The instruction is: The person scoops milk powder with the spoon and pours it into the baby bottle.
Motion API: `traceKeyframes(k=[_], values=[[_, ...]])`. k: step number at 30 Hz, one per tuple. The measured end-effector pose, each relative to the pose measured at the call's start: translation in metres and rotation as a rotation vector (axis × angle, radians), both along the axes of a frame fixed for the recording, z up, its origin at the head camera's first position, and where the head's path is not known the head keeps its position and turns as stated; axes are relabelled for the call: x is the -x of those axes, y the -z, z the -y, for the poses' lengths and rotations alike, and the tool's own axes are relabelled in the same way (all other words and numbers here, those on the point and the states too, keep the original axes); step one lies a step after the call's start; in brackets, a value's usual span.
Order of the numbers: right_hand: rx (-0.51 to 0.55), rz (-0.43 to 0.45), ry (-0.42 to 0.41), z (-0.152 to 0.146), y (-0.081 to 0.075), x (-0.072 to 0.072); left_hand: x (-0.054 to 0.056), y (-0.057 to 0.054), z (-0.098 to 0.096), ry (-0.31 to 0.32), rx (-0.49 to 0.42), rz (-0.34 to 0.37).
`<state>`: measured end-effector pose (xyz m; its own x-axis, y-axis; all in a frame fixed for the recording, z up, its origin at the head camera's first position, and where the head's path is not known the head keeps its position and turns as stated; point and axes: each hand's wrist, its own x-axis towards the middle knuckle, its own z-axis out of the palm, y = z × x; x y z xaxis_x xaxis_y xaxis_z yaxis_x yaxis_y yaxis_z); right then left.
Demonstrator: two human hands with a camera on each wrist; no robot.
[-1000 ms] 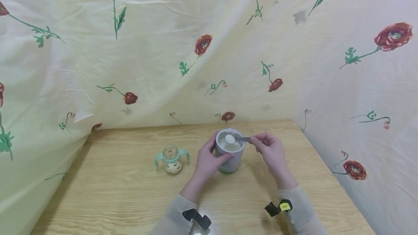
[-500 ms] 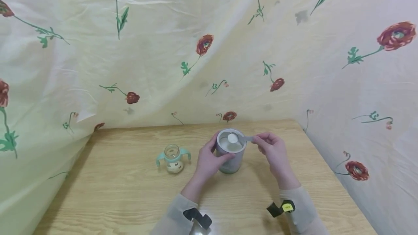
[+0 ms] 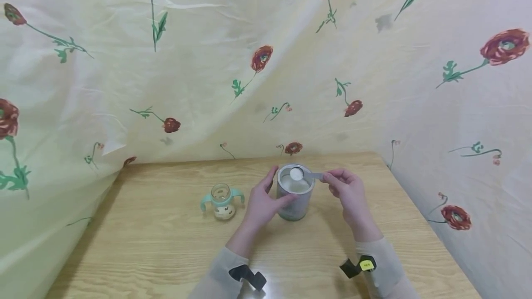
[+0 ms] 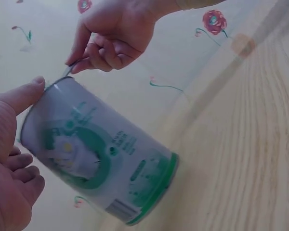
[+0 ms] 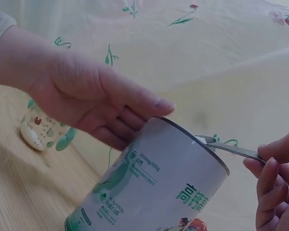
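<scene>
A tall tin can (image 3: 294, 206) of white powder, pale with green print, stands upright on the table without a lid. My right hand (image 3: 349, 195) pinches the handle of a grey measuring scoop (image 5: 238, 150) between thumb and fingertips. The scoop's bowl, heaped with white powder (image 3: 297, 174), is over the can's opening. My left hand (image 3: 262, 204) is at the can's left side with its fingers loosely spread; in the left wrist view its thumb lies at the rim, and the other fingers (image 4: 26, 171) stand off the wall.
Left of the can stands a small clear baby bottle (image 3: 224, 210) with mint-green handles and an open top. The wooden table (image 3: 166, 253) ends at a flower-printed cloth (image 3: 199, 82) behind and on both sides.
The left hand has loosened from the can and shifted slightly left. The powder-filled scoop has moved slightly right and up at the can's mouth. The bottle has stayed put.
</scene>
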<state>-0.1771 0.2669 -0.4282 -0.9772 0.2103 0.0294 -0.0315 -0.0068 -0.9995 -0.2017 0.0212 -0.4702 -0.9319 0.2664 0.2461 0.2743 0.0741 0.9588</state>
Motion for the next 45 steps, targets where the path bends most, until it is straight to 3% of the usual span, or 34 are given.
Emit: traceKeyframes(k=[7, 13, 22, 29, 33, 38, 45], values=[[0.033, 0.029, 0.003, 0.003, 0.000, -0.001, -0.007, -0.018, 0.025, 0.006, -0.013, -0.050], [0.130, 0.045, -0.019, 0.004, 0.001, 0.000, -0.010, -0.023, 0.053, 0.000, -0.002, -0.047], [0.293, 0.058, -0.043, 0.006, -0.005, -0.002, -0.012, -0.027, 0.101, -0.069, 0.009, -0.075], [0.374, 0.035, -0.091, 0.015, -0.012, -0.003, -0.007, -0.023, 0.141, -0.120, 0.022, -0.071], [0.397, 0.033, -0.100, 0.018, -0.015, -0.004, -0.005, -0.020, 0.160, -0.114, 0.035, -0.073], [0.413, 0.023, -0.106, 0.024, -0.018, -0.007, -0.001, -0.013, 0.177, -0.098, 0.071, -0.096], [0.434, -0.007, -0.157, 0.043, -0.021, -0.011, 0.005, -0.001, 0.196, -0.100, 0.159, -0.036]])
